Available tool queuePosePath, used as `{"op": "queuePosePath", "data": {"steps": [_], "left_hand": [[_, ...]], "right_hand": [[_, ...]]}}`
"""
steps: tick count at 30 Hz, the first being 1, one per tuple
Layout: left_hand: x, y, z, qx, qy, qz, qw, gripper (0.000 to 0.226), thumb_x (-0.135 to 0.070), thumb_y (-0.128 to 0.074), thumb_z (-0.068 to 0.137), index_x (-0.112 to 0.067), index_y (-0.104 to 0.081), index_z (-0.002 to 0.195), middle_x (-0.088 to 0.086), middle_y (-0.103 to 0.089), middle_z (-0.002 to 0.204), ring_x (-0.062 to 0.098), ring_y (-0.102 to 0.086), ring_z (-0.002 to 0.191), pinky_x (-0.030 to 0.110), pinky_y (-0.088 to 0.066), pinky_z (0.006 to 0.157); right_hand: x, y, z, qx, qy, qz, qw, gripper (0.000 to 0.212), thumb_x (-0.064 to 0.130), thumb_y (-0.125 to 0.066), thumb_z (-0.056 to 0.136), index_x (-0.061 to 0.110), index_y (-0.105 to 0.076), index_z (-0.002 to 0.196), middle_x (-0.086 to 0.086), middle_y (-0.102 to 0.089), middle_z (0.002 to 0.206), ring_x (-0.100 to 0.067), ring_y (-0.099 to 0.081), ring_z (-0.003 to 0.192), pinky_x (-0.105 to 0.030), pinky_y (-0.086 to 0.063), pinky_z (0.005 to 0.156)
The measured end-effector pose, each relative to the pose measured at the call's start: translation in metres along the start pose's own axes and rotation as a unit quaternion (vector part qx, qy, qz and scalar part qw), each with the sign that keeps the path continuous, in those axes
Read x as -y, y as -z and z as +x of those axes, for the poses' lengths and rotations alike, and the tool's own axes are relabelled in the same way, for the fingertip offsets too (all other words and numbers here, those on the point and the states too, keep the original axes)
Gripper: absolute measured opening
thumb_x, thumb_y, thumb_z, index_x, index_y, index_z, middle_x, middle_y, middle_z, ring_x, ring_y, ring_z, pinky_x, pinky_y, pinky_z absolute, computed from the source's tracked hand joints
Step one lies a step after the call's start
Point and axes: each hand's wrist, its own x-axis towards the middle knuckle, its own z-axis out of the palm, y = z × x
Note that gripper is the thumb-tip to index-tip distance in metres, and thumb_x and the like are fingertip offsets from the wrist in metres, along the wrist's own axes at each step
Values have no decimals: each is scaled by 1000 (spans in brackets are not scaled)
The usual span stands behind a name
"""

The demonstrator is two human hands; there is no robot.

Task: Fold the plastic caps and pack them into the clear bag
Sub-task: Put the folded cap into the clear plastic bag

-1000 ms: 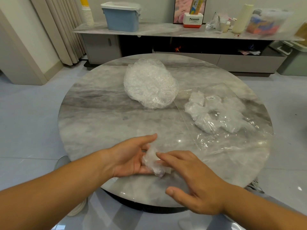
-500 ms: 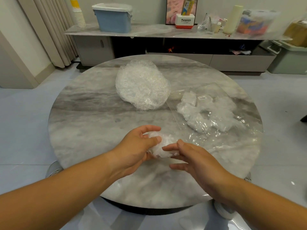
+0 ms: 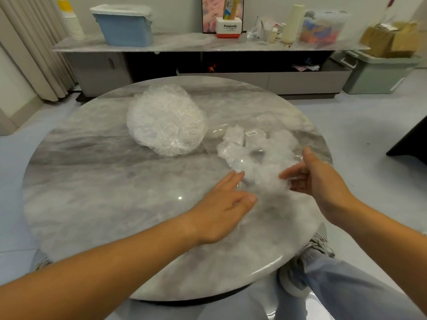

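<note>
At the clear bag (image 3: 272, 144) mouth a folded cap (image 3: 263, 179) is seen on the surface (image 3: 104, 192), between the hands. Grip of left hand (image 3: 221, 204) is flat, nothing held; right hand (image 3: 321, 181) is spread, fingertips on the cap. Left of the bag an unfolded cap pile (image 3: 166, 121) is stacked; "Panasonic" is read on a box (image 3: 230, 27) behind, bag sticker (image 3: 251, 133) illegible.

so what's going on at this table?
A person is packing plastic caps into the clear bag on the round table. The right hand pushes a folded cap in at the bag's mouth with straight fingers; the left hand, open, lies by the bag's near edge. A stack of unfolded caps sits further back.
</note>
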Motion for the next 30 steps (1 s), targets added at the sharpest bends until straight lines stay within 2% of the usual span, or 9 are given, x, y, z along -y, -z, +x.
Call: {"op": "queuePosePath", "data": {"steps": [2, 4, 7, 10, 16, 21, 26, 28, 30], "left_hand": [[0, -10, 9, 48, -29, 97, 994, 49, -57, -28, 103, -35, -62, 130, -13, 11, 166, -2, 25, 147, 25, 7, 120], [-2, -19, 14, 66, -46, 182, 980, 54, -61, -24, 101, -34, -58, 134, -6, 20, 166, 5, 34, 145, 31, 10, 122], [-1, -26, 16, 71, -38, 274, 958, 67, -67, -19, 99, -28, -45, 147, 0, 27, 164, 10, 36, 145, 35, 13, 123], [4, -28, 15, 54, -16, 326, 944, 80, -71, -14, 97, -22, -19, 159, 0, 32, 162, 12, 34, 146, 34, 12, 123], [6, -26, 7, 24, -38, 313, 949, 84, -71, -18, 96, -24, 11, 159, -6, 36, 160, 7, 37, 144, 29, 8, 123], [9, -23, 6, 0, -43, 300, 953, 88, -70, -21, 97, -20, 18, 157, -6, 30, 162, 5, 31, 147, 29, 4, 125], [7, -22, 8, -8, -53, 289, 956, 90, -71, -22, 96, -19, 18, 157, -5, 29, 163, 5, 29, 147, 25, 8, 123], [7, -23, 8, -5, -59, 291, 955, 90, -71, -23, 97, -18, 17, 158, -5, 29, 163, 6, 30, 147, 25, 8, 122], [8, -24, 7, 8, -63, 300, 952, 89, -71, -23, 97, -18, 15, 158, -5, 29, 163, 7, 30, 147, 27, 7, 124]], "right_hand": [[-7, 12, 0, 23, -18, -22, 999, 78, 55, -29, 106, 13, -78, 63, -8, -77, 81, -21, -64, 73, -38, -50, 84], [-12, 21, -2, 41, -27, -45, 998, 80, 57, -26, 104, 12, -77, 63, -7, -77, 79, -17, -65, 70, -34, -50, 81], [-19, 29, -2, 55, -20, -92, 994, 83, 59, -23, 103, 11, -78, 63, -8, -77, 81, -13, -68, 73, -31, -49, 84], [-25, 30, 0, 76, -12, -143, 987, 85, 70, -22, 91, 12, -79, 66, -5, -77, 80, -19, -70, 82, -35, -50, 92], [-26, 25, 2, 85, -19, -150, 985, 84, 68, -21, 94, 15, -82, 72, -1, -79, 85, -21, -70, 88, -40, -50, 99], [-16, 20, 2, 103, -57, -150, 982, 83, 65, -21, 100, 15, -83, 81, -2, -79, 89, -27, -69, 93, -41, -50, 96], [-12, 13, -4, 133, -77, -201, 968, 89, 79, -21, 82, 16, -84, 83, -2, -79, 92, -24, -70, 94, -37, -52, 94], [-13, 10, -2, 105, -94, -149, 979, 87, 77, -25, 87, 11, -82, 87, -11, -78, 96, -27, -71, 90, -39, -53, 91], [-12, 6, 2, 61, -140, -27, 988, 84, 71, -32, 95, 0, -77, 100, -21, -74, 106, -30, -69, 86, -41, -53, 81]]}}
